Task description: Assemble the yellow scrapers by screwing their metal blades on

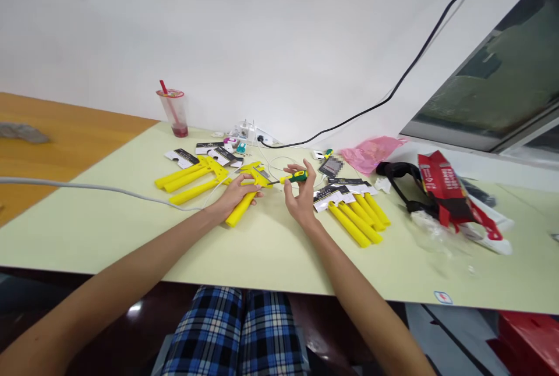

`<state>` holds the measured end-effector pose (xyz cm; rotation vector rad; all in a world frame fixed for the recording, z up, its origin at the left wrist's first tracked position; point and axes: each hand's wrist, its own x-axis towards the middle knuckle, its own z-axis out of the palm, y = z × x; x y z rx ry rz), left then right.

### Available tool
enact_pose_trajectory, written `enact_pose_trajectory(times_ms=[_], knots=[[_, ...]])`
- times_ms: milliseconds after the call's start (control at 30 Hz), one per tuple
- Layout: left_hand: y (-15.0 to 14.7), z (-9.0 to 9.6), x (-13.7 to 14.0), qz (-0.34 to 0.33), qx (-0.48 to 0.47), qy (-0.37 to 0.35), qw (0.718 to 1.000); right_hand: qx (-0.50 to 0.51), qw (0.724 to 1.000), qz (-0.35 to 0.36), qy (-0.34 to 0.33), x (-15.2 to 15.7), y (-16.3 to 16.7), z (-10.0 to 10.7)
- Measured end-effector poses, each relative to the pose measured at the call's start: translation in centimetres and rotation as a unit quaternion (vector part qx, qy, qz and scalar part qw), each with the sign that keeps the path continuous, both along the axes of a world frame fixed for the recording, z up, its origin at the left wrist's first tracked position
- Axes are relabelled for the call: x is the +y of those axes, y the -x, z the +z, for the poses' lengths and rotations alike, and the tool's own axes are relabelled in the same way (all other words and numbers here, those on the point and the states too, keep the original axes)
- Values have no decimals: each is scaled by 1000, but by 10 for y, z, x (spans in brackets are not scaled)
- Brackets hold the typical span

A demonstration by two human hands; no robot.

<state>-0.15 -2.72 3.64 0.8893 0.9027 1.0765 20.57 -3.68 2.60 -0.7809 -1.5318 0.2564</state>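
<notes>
My left hand (238, 194) is closed round a yellow T-shaped scraper (241, 210), its handle toward me and its wide head pointing away. My right hand (301, 195) grips a screwdriver (299, 176) with a green and yellow handle. The screwdriver's shaft points left, and its tip is at or near the scraper's head; contact is too small to make out. Left of my left hand lie several more yellow scrapers (192, 181) with heads. Right of my right hand, several yellow handles (356, 222) lie side by side next to printed cards (334, 195).
A plastic cup (174, 113) with a red straw stands at the back left. Behind my hands are a power strip (251, 131) and a black cable (349, 119). On the right lie pink plastic (371, 153), black headphones (399, 175) and a red package (445, 187). A grey cable (109, 188) crosses the left side.
</notes>
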Motion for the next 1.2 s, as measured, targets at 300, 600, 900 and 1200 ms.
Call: enact_pose_trajectory(times_ms=[300, 600, 900, 1200], knots=[[6, 0, 4, 17, 25, -37, 999, -67, 995, 0, -68, 11, 6, -18], [2, 4, 0, -5, 58, -37, 998, -60, 997, 52, -22, 3, -17, 0], [4, 0, 2, -17, 47, -27, 998, -23, 999, -26, 20, 8, -22, 4], [5, -7, 6, -19, 25, -35, 999, -12, 999, 32, 40, 1, -20, 11]])
